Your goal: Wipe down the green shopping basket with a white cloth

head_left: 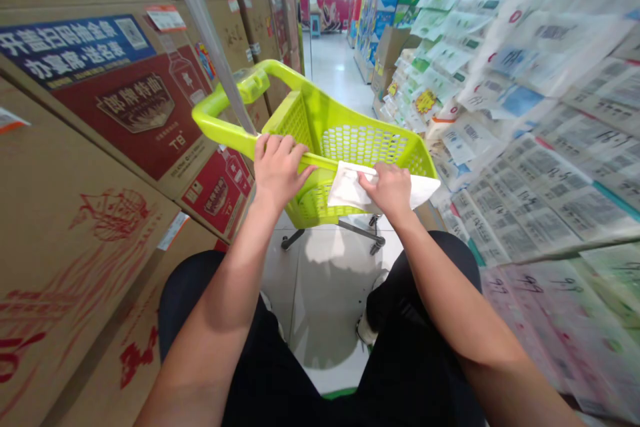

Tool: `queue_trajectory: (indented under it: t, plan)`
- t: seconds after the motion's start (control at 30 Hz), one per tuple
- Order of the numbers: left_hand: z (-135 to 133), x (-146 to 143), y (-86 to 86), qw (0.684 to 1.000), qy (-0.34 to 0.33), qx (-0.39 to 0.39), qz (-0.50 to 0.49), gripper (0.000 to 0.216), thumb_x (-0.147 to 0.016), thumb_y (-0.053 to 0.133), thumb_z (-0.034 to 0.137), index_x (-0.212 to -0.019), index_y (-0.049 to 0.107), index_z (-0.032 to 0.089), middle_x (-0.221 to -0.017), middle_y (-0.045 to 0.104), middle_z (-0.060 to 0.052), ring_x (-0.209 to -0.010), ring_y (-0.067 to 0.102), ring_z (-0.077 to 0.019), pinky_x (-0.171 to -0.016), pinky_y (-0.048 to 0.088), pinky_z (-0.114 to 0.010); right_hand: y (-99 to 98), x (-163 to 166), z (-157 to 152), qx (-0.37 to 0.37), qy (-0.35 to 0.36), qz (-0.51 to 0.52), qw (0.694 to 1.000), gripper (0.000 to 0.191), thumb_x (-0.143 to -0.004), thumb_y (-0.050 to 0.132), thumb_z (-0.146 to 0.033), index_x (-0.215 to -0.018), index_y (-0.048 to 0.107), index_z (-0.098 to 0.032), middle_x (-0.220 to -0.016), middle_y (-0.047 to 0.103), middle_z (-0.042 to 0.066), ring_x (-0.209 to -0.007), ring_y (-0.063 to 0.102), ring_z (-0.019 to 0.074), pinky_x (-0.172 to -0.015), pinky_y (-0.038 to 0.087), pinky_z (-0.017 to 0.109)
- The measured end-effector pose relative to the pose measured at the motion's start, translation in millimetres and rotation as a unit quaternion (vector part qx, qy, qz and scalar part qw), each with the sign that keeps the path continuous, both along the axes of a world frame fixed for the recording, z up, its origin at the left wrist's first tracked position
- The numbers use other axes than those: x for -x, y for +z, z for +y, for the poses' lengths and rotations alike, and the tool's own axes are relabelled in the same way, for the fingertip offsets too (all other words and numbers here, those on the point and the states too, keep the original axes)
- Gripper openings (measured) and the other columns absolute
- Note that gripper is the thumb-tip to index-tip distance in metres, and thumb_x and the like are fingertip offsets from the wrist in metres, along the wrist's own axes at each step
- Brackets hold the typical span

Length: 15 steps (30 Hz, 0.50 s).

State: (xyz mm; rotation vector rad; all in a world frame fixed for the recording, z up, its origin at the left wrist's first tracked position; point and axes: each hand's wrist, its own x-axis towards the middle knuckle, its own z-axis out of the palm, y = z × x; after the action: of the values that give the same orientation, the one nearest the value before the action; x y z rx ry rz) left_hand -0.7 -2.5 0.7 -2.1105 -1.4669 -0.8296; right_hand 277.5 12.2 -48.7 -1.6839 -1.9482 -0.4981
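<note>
A lime-green shopping cart with perforated basket walls stands in front of me, its near rim level with my hands. My left hand grips that rim, fingers curled over it and the thumb along its near side. Further right, my right hand presses a white cloth against the same rim. The cloth hangs down the near side and sticks out to the right of my fingers. A grey metal pole slants up from the cart's handle side. No goods show inside the visible part of the basket.
Stacked cardboard liquor cartons wall in the left side. Packs of tissue paper are piled along the right, close to the cart. A tiled aisle runs ahead toward a blue stool. My knees flank the cart's wheeled legs.
</note>
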Motion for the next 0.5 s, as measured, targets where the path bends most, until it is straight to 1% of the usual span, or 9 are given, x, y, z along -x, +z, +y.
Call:
queue_trajectory:
  t: [0.13,0.23,0.4,0.5]
  plan:
    - [5,8,1.0,1.0,0.009,0.005,0.006,0.031,-0.091,0.064,0.051,-0.109,0.067,0.026,-0.112,0.064,-0.009,-0.118,0.053,-0.033,-0.118,0.031,-0.057,-0.9,-19,-4,0.014,-0.021,0.005,1.0,0.045,-0.095,0.058,-0.06,-0.093,0.072,-0.017,-0.092,0.076,0.013,-0.091,0.064,0.0278,-0.079,0.031,0.036]
    - [5,6,-0.1,1.0,0.009,-0.001,0.004,0.031,-0.091,0.064,0.049,-0.11,0.067,0.026,-0.112,0.064,-0.009,-0.119,0.053,-0.0337,-0.118,0.03,-0.057,0.8,-22,-5,0.027,-0.022,0.007,0.999,0.044,-0.095,0.059,-0.06,-0.094,0.072,-0.018,-0.094,0.076,0.012,-0.09,0.064,0.0274,-0.079,0.03,0.036]
    - [-4,0,-0.5,1.0,-0.002,0.001,-0.018,0.029,-0.092,0.062,0.047,-0.11,0.069,0.026,-0.112,0.064,-0.011,-0.12,0.053,-0.0359,-0.117,0.03,-0.059,4.7,-14,-5,0.052,-0.02,0.015,0.998,0.043,-0.094,0.062,-0.058,-0.099,0.073,-0.017,-0.096,0.076,0.013,-0.09,0.064,0.027,-0.079,0.029,0.036]
    - [-10,-2,0.3,1.0,-0.002,0.002,-0.019,0.03,-0.092,0.06,0.047,-0.111,0.069,0.026,-0.112,0.065,-0.013,-0.119,0.052,-0.0371,-0.115,0.031,-0.061,7.5,1,-5,0.054,-0.001,0.016,0.998,0.044,-0.096,0.061,-0.06,-0.099,0.072,-0.018,-0.098,0.077,0.013,-0.092,0.064,0.0271,-0.079,0.029,0.036]
